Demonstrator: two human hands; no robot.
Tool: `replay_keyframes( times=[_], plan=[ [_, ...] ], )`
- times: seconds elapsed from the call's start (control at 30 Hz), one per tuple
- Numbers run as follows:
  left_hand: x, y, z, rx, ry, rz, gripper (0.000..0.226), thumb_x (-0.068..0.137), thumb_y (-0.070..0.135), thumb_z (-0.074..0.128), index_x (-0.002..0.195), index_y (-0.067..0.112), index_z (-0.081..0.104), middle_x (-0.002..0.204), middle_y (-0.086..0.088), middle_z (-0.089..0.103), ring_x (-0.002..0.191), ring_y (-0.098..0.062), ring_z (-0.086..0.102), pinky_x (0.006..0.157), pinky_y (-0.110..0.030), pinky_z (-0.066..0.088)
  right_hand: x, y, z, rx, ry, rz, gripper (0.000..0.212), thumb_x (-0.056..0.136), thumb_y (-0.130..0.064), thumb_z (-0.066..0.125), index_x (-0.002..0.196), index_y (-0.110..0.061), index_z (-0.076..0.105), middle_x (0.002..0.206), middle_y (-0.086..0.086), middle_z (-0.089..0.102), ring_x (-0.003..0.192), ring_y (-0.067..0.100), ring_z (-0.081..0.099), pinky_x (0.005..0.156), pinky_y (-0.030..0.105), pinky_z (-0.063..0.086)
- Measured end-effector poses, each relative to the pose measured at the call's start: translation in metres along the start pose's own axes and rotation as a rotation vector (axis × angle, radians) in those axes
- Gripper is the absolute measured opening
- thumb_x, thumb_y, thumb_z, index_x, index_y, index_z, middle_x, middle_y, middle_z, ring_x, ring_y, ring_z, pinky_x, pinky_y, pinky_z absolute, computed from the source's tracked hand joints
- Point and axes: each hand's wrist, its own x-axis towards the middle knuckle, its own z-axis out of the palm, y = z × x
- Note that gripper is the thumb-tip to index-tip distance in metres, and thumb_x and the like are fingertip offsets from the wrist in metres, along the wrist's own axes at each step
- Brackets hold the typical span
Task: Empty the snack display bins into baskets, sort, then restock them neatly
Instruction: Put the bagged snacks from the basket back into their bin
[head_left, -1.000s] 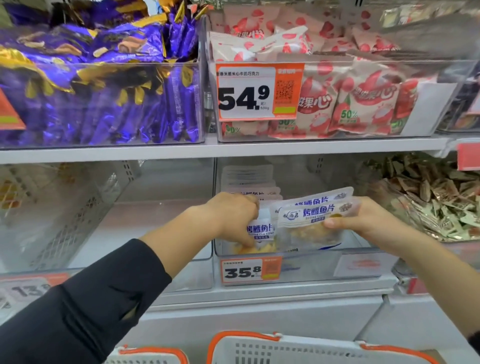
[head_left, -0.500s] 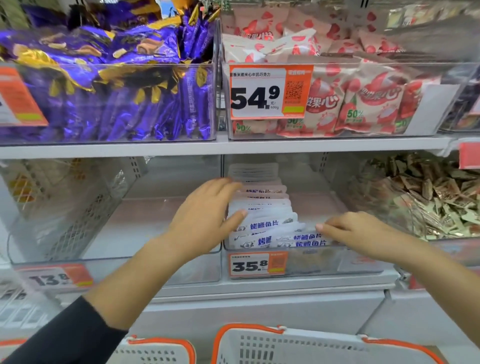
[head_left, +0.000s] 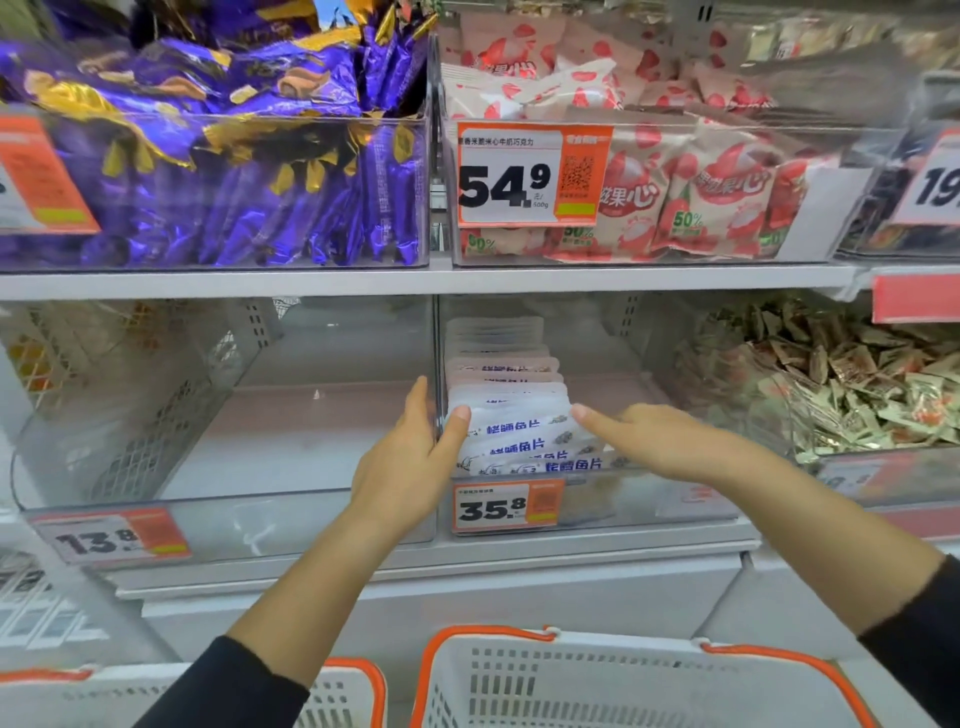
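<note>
A row of white fish-snack packets (head_left: 514, 431) with blue writing stands in the clear middle bin (head_left: 649, 509) on the lower shelf, marked 35.8. My left hand (head_left: 410, 462) lies flat against the bin's left wall, thumb touching the row's left side. My right hand (head_left: 644, 436) reaches in from the right, fingers straight, index fingertip touching the packets' right side. Neither hand holds a packet.
The clear bin (head_left: 218, 525) to the left, marked 13.8, holds nothing. A bin of small brown-wrapped snacks (head_left: 852, 384) sits at the right. Purple packs (head_left: 223, 171) and pink-white packs (head_left: 691, 187) fill the upper shelf. Two white baskets with orange rims (head_left: 623, 675) (head_left: 343, 691) stand below.
A second ago both hands held packets above the bin's front. The packets now stand in the row, and both hands have flattened against its two sides.
</note>
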Motion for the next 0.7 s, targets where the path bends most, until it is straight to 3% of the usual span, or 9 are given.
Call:
replay_keyframes(
  times=[0.03,0.1,0.23,0.33,0.5,0.53,0.63,0.7],
  plan=[
    [-0.001,0.0,0.001,0.034,-0.001,0.005,0.068,0.098,0.059,0.028,0.155,0.027,0.009,0.134,-0.001,0.057,0.122,-0.029,0.053,0.086,-0.034,0.038,-0.001,0.007,-0.003,-0.021,0.026,0.03,0.074,0.09,-0.072,0.018,0.083,-0.011,0.059,0.094,0.011,0.067,0.1,0.027,0.063,0.076,0.032,0.041],
    [-0.001,0.001,0.003,0.098,0.022,0.022,0.067,0.097,0.059,0.027,0.154,0.027,0.011,0.138,-0.002,0.054,0.119,-0.029,0.055,0.08,-0.033,0.038,-0.004,0.014,-0.004,-0.037,0.035,0.046,0.068,0.092,-0.069,0.019,0.071,-0.012,0.049,0.075,0.007,0.067,0.089,0.027,0.065,0.07,0.031,0.04],
    [-0.001,0.003,0.005,0.118,0.046,0.016,0.066,0.097,0.059,0.028,0.153,0.027,0.015,0.142,-0.003,0.051,0.118,-0.031,0.055,0.078,-0.033,0.035,-0.002,0.012,0.013,-0.143,0.017,0.012,0.082,0.091,-0.071,0.013,0.093,-0.009,0.067,0.088,0.004,0.074,0.094,0.023,0.061,0.086,0.036,0.045],
    [-0.001,0.002,0.004,0.108,0.03,0.021,0.068,0.096,0.062,0.027,0.153,0.027,0.014,0.148,-0.001,0.045,0.121,-0.031,0.053,0.082,-0.034,0.038,0.0,0.009,0.021,-0.154,0.122,-0.001,0.088,0.091,-0.071,0.013,0.086,-0.006,0.071,0.088,0.006,0.073,0.091,0.025,0.062,0.086,0.037,0.046],
    [-0.002,0.004,0.003,0.062,0.002,0.019,0.07,0.093,0.068,0.025,0.152,0.032,0.014,0.155,0.005,0.035,0.127,-0.029,0.049,0.091,-0.035,0.04,-0.006,-0.009,0.036,-0.03,0.151,-0.051,0.084,0.091,-0.07,0.012,0.08,-0.01,0.069,0.09,0.011,0.072,0.093,0.026,0.062,0.089,0.037,0.047],
    [-0.002,0.004,0.002,0.055,0.001,0.021,0.071,0.092,0.069,0.024,0.152,0.033,0.015,0.154,0.005,0.035,0.127,-0.029,0.049,0.091,-0.035,0.04,-0.007,-0.014,0.039,-0.026,0.162,-0.064,0.08,0.092,-0.069,0.012,0.084,-0.012,0.068,0.096,0.013,0.071,0.096,0.027,0.061,0.089,0.036,0.046],
    [-0.001,0.003,0.001,0.046,-0.008,0.023,0.071,0.091,0.071,0.023,0.152,0.034,0.015,0.153,0.005,0.037,0.128,-0.028,0.049,0.092,-0.036,0.04,-0.005,-0.019,0.043,-0.017,0.14,-0.04,0.09,0.089,-0.073,0.009,0.133,-0.006,0.051,0.129,0.014,0.06,0.114,0.028,0.055,0.091,0.036,0.042],
    [-0.001,0.002,-0.001,0.035,-0.02,0.029,0.07,0.092,0.069,0.025,0.152,0.034,0.014,0.154,0.006,0.036,0.13,-0.027,0.047,0.094,-0.036,0.039,-0.003,-0.013,0.037,-0.006,0.105,-0.019,0.093,0.086,-0.076,0.008,0.137,-0.009,0.049,0.121,0.01,0.066,0.114,0.027,0.055,0.093,0.037,0.044]
  ],
)
